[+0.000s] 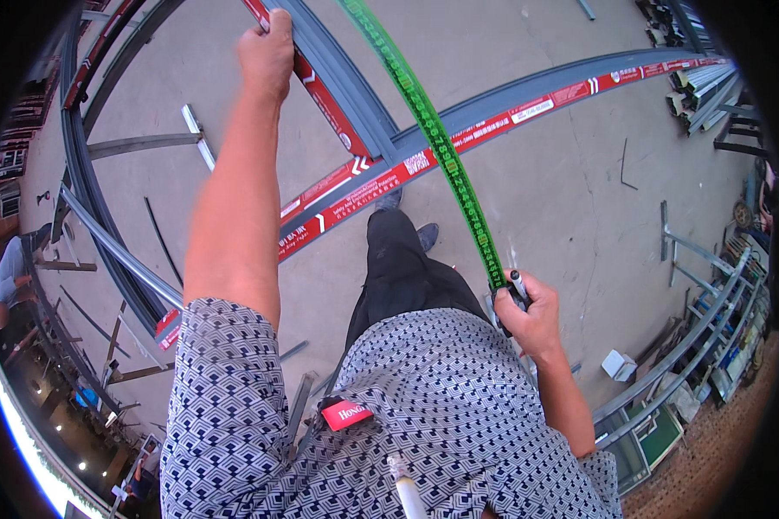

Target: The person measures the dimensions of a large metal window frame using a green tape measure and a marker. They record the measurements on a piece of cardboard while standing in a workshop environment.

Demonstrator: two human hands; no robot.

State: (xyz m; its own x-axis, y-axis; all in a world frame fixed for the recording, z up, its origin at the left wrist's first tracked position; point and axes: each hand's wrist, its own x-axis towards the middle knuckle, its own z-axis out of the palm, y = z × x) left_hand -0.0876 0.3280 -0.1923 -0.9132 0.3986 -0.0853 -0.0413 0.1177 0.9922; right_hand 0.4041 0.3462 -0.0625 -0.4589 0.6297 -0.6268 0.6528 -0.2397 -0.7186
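Note:
My left hand (pixel 267 56) is stretched far forward, its fingers closed over the edge of a grey frame profile (pixel 331 73) that has red printed film along its side. This profile meets a long grey crossbar (pixel 528 91), also red-filmed, at a corner in front of my legs. Low on the right, my right hand (pixel 532 318) is closed around a tape measure (pixel 509 297), its case mostly hidden by the fingers. A white-capped pen (pixel 518 281) sticks up from the same hand. From the case the bright green blade (pixel 433 130) runs out, bowed, across the crossbar and past the top edge.
More grey profiles (pixel 104 208) stand at the left, with a metal bar (pixel 147 144) among them. Metal lengths (pixel 705 95) are stacked at the far right, above a rack of long rails (pixel 684 368). A white box (pixel 619 365) sits on the floor. Another person (pixel 13 272) is at far left.

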